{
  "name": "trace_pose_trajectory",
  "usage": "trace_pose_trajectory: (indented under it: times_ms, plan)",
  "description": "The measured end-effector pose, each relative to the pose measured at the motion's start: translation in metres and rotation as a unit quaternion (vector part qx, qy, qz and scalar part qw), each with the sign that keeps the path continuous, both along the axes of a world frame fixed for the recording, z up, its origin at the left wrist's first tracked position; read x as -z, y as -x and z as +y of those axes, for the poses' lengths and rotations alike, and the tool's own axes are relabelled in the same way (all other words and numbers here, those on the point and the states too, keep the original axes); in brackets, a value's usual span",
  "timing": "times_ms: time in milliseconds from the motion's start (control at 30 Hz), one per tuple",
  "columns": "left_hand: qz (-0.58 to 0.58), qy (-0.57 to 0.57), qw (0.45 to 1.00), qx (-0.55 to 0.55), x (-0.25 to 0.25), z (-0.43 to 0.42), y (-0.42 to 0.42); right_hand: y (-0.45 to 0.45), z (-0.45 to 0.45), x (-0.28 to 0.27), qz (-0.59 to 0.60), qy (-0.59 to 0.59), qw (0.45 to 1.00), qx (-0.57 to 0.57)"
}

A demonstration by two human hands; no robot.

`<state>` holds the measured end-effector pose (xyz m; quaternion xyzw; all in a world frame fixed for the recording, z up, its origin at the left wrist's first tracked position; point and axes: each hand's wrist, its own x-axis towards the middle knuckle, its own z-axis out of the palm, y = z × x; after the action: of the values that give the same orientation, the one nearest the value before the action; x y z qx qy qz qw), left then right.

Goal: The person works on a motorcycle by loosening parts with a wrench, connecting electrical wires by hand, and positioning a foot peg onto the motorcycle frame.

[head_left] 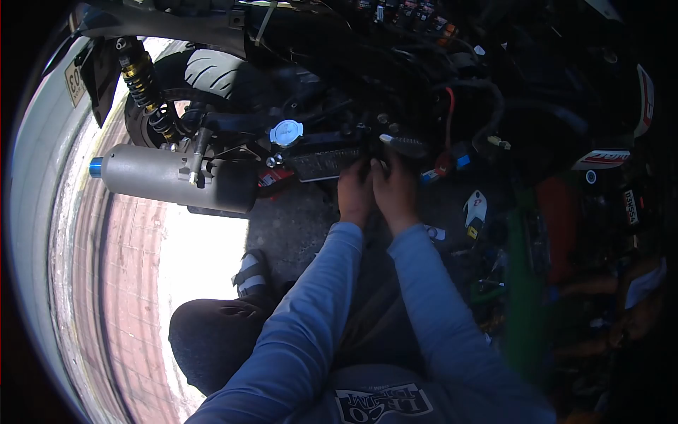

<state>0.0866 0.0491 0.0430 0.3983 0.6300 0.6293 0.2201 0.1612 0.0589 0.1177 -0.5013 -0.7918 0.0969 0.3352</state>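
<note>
A motorcycle (339,116) stands across the upper view, the person's left hand (355,191) and right hand (395,186) close together at its shadowed lower side; whether they grip anything, I cannot tell. Beneath is dark grey floor (293,226); farther left, sunlit reddish brick paving (127,261).

A: Where did the cam sit?
B: On the head. Sole view, wide, edges curved and dark.
A: Facing?
B: Forward and down, over the shirt (459,385), with left hand (356,194) and right hand (395,191) near mid-view.
A: How near?
B: Close. Bike (325,165) spanned the upper part.
</note>
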Motion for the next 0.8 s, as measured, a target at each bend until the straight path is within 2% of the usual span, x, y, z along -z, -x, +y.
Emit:
trace_pose_trajectory:
  times_ms: [133, 267, 300, 433, 633, 767, 800]
  plan:
    - [-0.049, 0.042, 0.997, 0.038, 0.002, -0.001, 0.004, 0.027, 0.017, 0.008, -0.014, -0.062, 0.997, 0.041]
    - [0.091, -0.018, 0.994, -0.059, 0.012, -0.003, -0.007, 0.034, 0.015, -0.009, 0.025, 0.043, 0.997, 0.058]
    - [0.087, -0.019, 0.994, -0.061, 0.010, -0.004, -0.008, 0.034, 0.013, -0.011, 0.021, 0.042, 0.997, 0.056]
    - [0.080, 0.102, 0.991, -0.025, 0.000, -0.007, -0.012, 0.033, 0.006, -0.022, 0.124, 0.114, 0.984, 0.051]
    - [0.118, 0.082, 0.990, 0.011, -0.002, -0.014, 0.004, 0.029, 0.017, -0.010, 0.175, 0.099, 0.979, 0.026]
    - [0.002, 0.030, 0.992, 0.122, 0.006, -0.030, 0.028, 0.025, 0.022, -0.001, 0.262, 0.178, 0.947, 0.049]
    - [0.004, 0.031, 0.992, 0.122, 0.006, -0.033, 0.035, 0.027, 0.022, 0.003, 0.264, 0.179, 0.947, 0.048]
